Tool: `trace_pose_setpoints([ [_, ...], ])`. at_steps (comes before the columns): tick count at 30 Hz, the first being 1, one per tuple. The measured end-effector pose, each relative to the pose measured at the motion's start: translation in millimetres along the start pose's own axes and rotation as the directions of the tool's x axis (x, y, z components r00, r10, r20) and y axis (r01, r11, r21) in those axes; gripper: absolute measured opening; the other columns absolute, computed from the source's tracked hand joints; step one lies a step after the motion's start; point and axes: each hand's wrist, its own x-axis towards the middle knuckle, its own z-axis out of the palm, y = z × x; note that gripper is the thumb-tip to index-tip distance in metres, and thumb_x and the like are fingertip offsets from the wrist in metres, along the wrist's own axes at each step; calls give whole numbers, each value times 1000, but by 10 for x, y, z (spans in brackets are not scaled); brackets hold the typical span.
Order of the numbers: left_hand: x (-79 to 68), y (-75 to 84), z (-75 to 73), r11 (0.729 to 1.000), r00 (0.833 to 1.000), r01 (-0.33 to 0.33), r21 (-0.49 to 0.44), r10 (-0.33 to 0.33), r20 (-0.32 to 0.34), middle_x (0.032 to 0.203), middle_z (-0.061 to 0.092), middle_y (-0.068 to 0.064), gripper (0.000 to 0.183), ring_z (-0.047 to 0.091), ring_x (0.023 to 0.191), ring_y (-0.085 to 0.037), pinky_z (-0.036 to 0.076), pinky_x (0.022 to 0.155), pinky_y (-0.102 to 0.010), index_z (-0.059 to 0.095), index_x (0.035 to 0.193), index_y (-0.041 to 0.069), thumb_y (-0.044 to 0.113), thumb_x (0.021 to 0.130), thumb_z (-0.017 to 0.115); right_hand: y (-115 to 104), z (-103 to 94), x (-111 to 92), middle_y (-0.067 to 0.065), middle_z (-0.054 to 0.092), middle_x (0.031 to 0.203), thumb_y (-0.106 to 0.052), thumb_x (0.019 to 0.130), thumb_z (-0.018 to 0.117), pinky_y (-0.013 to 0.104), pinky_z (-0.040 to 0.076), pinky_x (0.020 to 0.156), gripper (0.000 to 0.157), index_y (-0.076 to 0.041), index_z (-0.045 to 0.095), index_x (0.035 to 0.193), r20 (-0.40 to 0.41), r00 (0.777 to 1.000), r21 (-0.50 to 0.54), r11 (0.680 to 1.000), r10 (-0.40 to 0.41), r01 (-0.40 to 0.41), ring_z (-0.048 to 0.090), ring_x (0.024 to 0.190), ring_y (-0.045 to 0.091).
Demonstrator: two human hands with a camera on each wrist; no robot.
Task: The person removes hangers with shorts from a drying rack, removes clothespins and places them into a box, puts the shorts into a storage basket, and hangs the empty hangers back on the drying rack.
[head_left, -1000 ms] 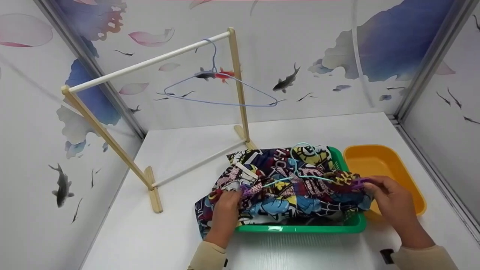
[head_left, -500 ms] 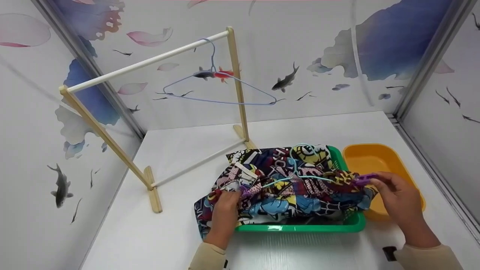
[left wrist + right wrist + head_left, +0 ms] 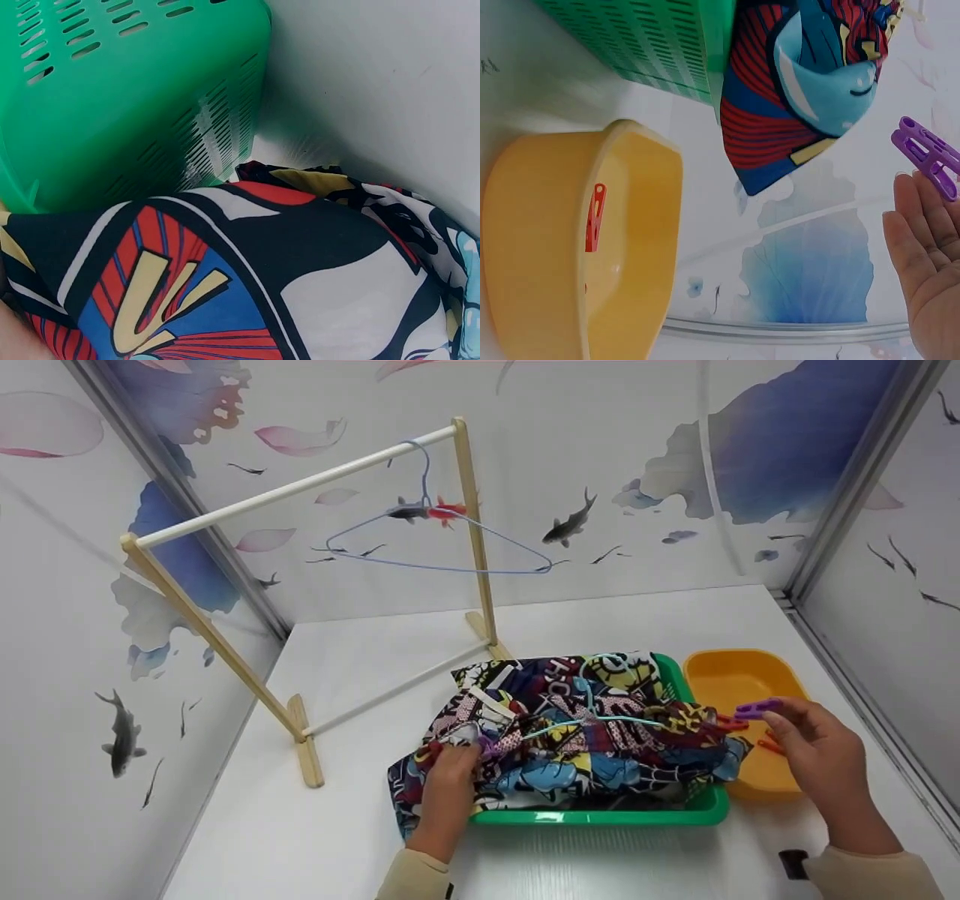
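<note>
A multicoloured patterned garment (image 3: pixel 592 761) lies bunched over the green basket (image 3: pixel 600 817), with a mint-green hanger (image 3: pixel 589 705) on it. My left hand (image 3: pixel 448 784) grips the garment's left end, beside a purple clothespin (image 3: pixel 489 745) partly hidden by cloth. Between the thumb and fingers of my right hand (image 3: pixel 829 754) is another purple clothespin (image 3: pixel 930 156), held in the air over the yellow basin (image 3: pixel 739 686). A small gap separates it from the garment's right end (image 3: pixel 810 97). The left wrist view shows mostly cloth (image 3: pixel 225 277) and the basket's slotted side (image 3: pixel 150 112).
A wooden rack (image 3: pixel 300 484) with a white rail stands at the back left. From the rail hangs an unloaded blue hanger (image 3: pixel 442 566). Inside the basin lie red clothespins (image 3: pixel 595 217). Printed walls (image 3: pixel 600 435) enclose the white table (image 3: pixel 360 825).
My right hand has moved right with the purple clothespin, away from the garment's right end. Red clothespins in the basin have come into sight. The left hand stays where it was.
</note>
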Motion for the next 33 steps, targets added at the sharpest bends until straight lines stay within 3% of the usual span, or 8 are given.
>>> trace_pose_setpoints([
  [4, -12, -5, 4, 1000, 1000, 4, -2, -4, 4, 75, 60, -3, 40, 57, 71, -16, 52, 63, -24, 66, 92, 2, -26, 63, 67, 53, -33, 16, -21, 55, 96, -28, 99, 55, -2, 39, 74, 43, 6, 56, 126, 1, 1000, -41, 999, 25, -25, 44, 88, -20],
  [7, -14, 2, -4, 1000, 1000, -2, -7, 2, -2, 74, 60, -3, 41, 57, 70, -16, 52, 62, -24, 66, 92, 2, -26, 62, 66, 94, -47, 23, 0, 63, 105, -32, 99, 54, -2, 39, 73, 46, 4, 55, 128, 20, 998, -70, 996, 55, -53, 42, 88, -20],
  [11, -16, 14, -13, 1000, 1000, -10, -9, 10, -12, 73, 59, -3, 40, 57, 70, -16, 52, 62, -25, 66, 91, 1, -27, 62, 64, 143, -55, 39, 22, 61, 115, -35, 99, 53, -2, 38, 72, 50, 4, 53, 130, 47, 995, -100, 992, 87, -82, 44, 90, -14],
  [19, -42, 32, -30, 1000, 1000, -3, -10, 3, 7, 80, 62, -4, 40, 60, 76, -17, 54, 70, -27, 66, 94, 2, -26, 66, 64, 259, -75, 101, 23, 62, 112, -43, 96, 56, 3, 42, 64, 58, 3, 53, 131, 73, 989, -165, 980, 125, -112, 46, 82, -10],
  [22, -46, 32, -32, 1000, 1000, 5, -11, -5, 11, 82, 64, -5, 40, 60, 78, -18, 55, 74, -28, 66, 95, 2, -26, 67, 63, 298, -76, 141, 25, 61, 113, -46, 95, 55, 6, 45, 61, 61, 3, 52, 131, 93, 986, -177, 977, 139, -121, 58, 89, 9],
  [26, -44, 30, -32, 1000, 1000, 7, -4, -7, 1, 79, 62, -4, 40, 60, 76, -17, 55, 72, -29, 66, 94, 3, -26, 66, 63, 344, -69, 196, 28, 57, 119, -51, 95, 52, 6, 46, 61, 70, 5, 47, 136, 145, 972, -170, 972, 187, -162, 56, 103, 40],
  [31, -40, 29, -36, 1000, 1000, -1, 3, 1, -12, 79, 63, -5, 39, 61, 76, -18, 56, 75, -30, 66, 92, 2, -26, 65, 63, 431, -60, 260, 30, 56, 121, -51, 95, 52, 7, 47, 62, 70, 7, 47, 134, 190, 965, -192, 971, 182, -145, 52, 110, 47],
  [33, -40, 28, -37, 1000, 1000, 2, 0, -2, -12, 80, 64, -6, 39, 61, 76, -18, 56, 77, -31, 67, 92, 1, -26, 65, 62, 473, -54, 287, 31, 55, 123, -50, 96, 52, 14, 52, 65, 69, 8, 47, 134, 210, 962, -210, 969, 173, -129, 50, 112, 48],
])
